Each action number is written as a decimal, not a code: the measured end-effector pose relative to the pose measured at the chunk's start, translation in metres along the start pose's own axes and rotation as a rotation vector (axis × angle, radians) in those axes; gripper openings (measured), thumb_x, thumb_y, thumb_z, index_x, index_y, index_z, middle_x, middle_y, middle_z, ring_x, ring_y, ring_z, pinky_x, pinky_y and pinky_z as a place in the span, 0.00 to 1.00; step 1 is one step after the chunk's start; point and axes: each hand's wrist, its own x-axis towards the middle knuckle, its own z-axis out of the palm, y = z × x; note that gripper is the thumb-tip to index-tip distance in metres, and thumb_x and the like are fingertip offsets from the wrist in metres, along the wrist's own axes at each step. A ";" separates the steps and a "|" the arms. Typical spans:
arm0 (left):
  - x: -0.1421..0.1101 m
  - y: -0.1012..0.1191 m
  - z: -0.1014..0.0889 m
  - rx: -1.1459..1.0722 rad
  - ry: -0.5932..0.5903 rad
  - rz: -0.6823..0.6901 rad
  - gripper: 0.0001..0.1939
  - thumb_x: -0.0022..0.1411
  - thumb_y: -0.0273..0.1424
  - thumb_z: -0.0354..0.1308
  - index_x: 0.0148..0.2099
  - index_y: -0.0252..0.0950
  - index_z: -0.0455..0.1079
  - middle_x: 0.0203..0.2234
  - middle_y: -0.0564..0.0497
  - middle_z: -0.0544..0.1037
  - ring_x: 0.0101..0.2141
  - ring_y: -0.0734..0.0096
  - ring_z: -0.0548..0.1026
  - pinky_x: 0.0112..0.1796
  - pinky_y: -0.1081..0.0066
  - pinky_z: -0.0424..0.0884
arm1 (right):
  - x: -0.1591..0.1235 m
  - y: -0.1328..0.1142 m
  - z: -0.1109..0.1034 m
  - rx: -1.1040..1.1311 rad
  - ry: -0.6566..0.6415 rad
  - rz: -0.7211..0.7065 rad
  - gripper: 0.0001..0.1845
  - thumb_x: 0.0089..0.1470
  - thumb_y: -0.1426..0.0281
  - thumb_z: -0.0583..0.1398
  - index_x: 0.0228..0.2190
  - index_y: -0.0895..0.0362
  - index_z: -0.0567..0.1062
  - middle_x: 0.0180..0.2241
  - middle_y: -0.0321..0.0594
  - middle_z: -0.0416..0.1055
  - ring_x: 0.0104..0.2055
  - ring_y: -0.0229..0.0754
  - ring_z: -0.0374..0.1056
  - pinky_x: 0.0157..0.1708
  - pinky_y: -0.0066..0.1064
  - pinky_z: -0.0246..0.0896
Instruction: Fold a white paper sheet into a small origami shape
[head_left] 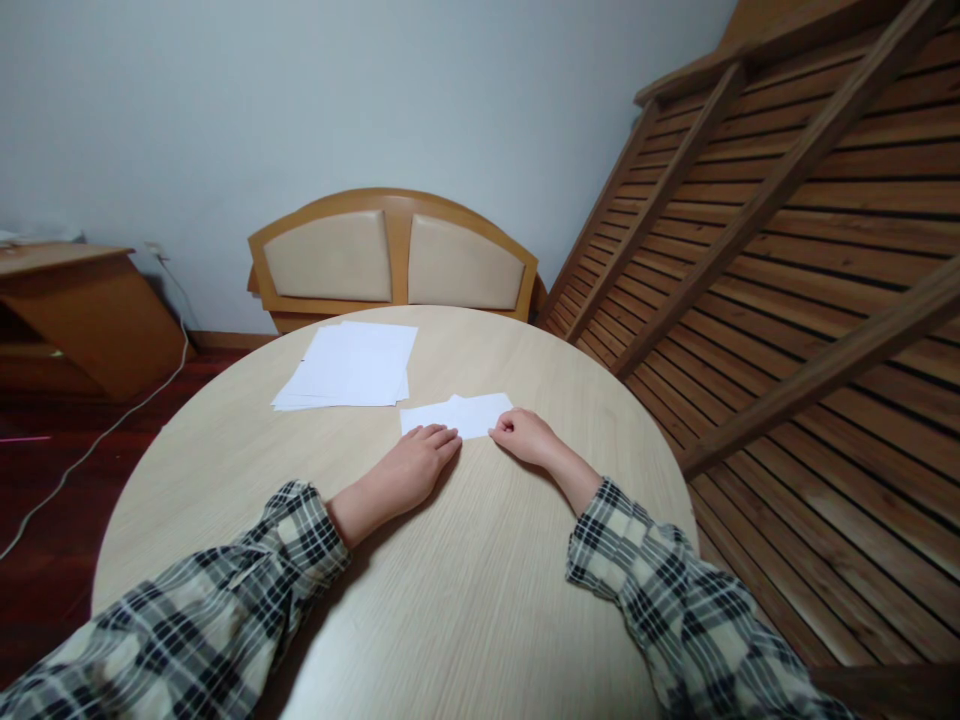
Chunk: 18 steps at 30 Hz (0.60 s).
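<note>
Head view: nearest to me, two plaid sleeves (180,615) reach in over the pale round table (442,610). The left hand (414,466) lies palm down, open and flat, its fingers together over the near edge of a small white sheet of paper (472,413). The right hand (526,438) is curled, thumb and forefinger drawn together at that sheet's near right corner; from here I can't tell whether they pinch it or only press on it. The sheet rests crosswise on the tabletop, a little peak along its far edge. Just beyond it, toward the left, larger white papers (352,365) sit in a loose, uneven stack. Past the table's far rim stands a wooden headboard (400,235) with two cream padded panels, and behind that rises a plain pale wall (375,90).
</note>
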 end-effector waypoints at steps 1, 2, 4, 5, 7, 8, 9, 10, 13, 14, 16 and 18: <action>0.000 0.000 0.000 0.005 -0.003 0.002 0.19 0.70 0.27 0.41 0.57 0.33 0.66 0.55 0.41 0.70 0.55 0.57 0.67 0.53 0.57 0.63 | 0.000 0.001 -0.001 0.005 -0.003 0.004 0.12 0.52 0.67 0.59 0.19 0.57 0.73 0.25 0.38 0.72 0.28 0.37 0.63 0.28 0.28 0.50; 0.000 0.000 0.000 0.011 -0.004 0.004 0.19 0.70 0.27 0.41 0.58 0.33 0.66 0.55 0.41 0.70 0.55 0.58 0.66 0.53 0.57 0.63 | -0.001 0.001 -0.002 0.009 -0.006 0.008 0.12 0.52 0.67 0.59 0.19 0.57 0.73 0.25 0.38 0.72 0.27 0.37 0.62 0.27 0.28 0.49; 0.000 -0.001 0.001 0.022 -0.005 0.006 0.19 0.70 0.27 0.41 0.58 0.32 0.65 0.55 0.41 0.70 0.55 0.57 0.66 0.53 0.58 0.63 | -0.001 0.002 -0.003 0.016 -0.008 0.017 0.12 0.52 0.67 0.59 0.19 0.57 0.73 0.25 0.38 0.71 0.27 0.37 0.61 0.26 0.28 0.49; 0.000 -0.001 0.001 0.025 -0.005 0.006 0.19 0.70 0.27 0.41 0.58 0.32 0.65 0.55 0.41 0.70 0.55 0.57 0.67 0.53 0.58 0.63 | -0.002 0.002 -0.004 0.019 -0.010 0.021 0.12 0.52 0.67 0.59 0.20 0.57 0.73 0.25 0.37 0.71 0.27 0.37 0.61 0.26 0.28 0.49; 0.000 -0.002 0.002 0.030 -0.004 0.007 0.19 0.70 0.27 0.42 0.58 0.32 0.65 0.55 0.41 0.70 0.55 0.57 0.67 0.53 0.58 0.63 | -0.003 0.003 -0.006 0.022 -0.013 0.029 0.12 0.52 0.67 0.59 0.20 0.57 0.73 0.24 0.37 0.71 0.27 0.37 0.61 0.26 0.28 0.49; 0.000 -0.002 0.002 0.031 -0.001 0.009 0.19 0.69 0.27 0.42 0.58 0.33 0.65 0.55 0.41 0.70 0.55 0.58 0.67 0.53 0.58 0.63 | -0.003 0.003 -0.006 0.023 -0.015 0.031 0.12 0.51 0.67 0.59 0.20 0.57 0.74 0.24 0.37 0.71 0.27 0.37 0.61 0.26 0.28 0.49; 0.000 -0.002 0.002 0.032 0.000 0.012 0.19 0.69 0.26 0.43 0.58 0.33 0.65 0.56 0.42 0.70 0.55 0.58 0.66 0.53 0.58 0.63 | -0.003 0.004 -0.007 0.023 -0.016 0.033 0.12 0.51 0.67 0.59 0.20 0.57 0.74 0.24 0.37 0.70 0.27 0.37 0.61 0.26 0.28 0.49; -0.001 -0.002 0.002 0.035 -0.001 0.015 0.19 0.69 0.26 0.43 0.58 0.34 0.65 0.56 0.42 0.70 0.55 0.58 0.66 0.53 0.59 0.63 | -0.003 0.005 -0.007 0.023 -0.016 0.038 0.11 0.51 0.67 0.59 0.20 0.57 0.74 0.24 0.37 0.70 0.27 0.37 0.61 0.26 0.28 0.49; -0.001 -0.001 0.001 0.047 -0.010 0.017 0.19 0.69 0.26 0.43 0.58 0.33 0.64 0.56 0.42 0.70 0.55 0.58 0.66 0.53 0.59 0.63 | -0.004 0.007 -0.009 0.032 -0.012 0.053 0.11 0.51 0.66 0.59 0.21 0.58 0.75 0.23 0.37 0.70 0.26 0.37 0.61 0.26 0.28 0.49; -0.001 -0.001 0.000 0.053 -0.014 0.018 0.19 0.69 0.26 0.43 0.58 0.33 0.64 0.56 0.42 0.70 0.55 0.58 0.66 0.53 0.58 0.63 | -0.004 0.008 -0.009 0.037 -0.012 0.058 0.11 0.51 0.66 0.59 0.21 0.58 0.75 0.23 0.37 0.70 0.26 0.37 0.60 0.26 0.27 0.48; -0.001 -0.001 0.000 0.062 -0.015 0.018 0.19 0.69 0.25 0.43 0.58 0.32 0.64 0.56 0.42 0.70 0.55 0.58 0.66 0.54 0.58 0.62 | -0.004 0.009 -0.010 0.047 -0.018 0.065 0.11 0.51 0.67 0.59 0.21 0.58 0.75 0.23 0.37 0.69 0.26 0.36 0.60 0.25 0.27 0.48; -0.001 -0.001 0.000 0.068 -0.016 0.015 0.19 0.69 0.26 0.43 0.58 0.32 0.65 0.56 0.42 0.70 0.55 0.58 0.66 0.54 0.58 0.62 | -0.004 0.010 -0.011 0.056 -0.029 0.074 0.11 0.50 0.67 0.59 0.21 0.59 0.75 0.22 0.37 0.69 0.25 0.36 0.60 0.25 0.27 0.47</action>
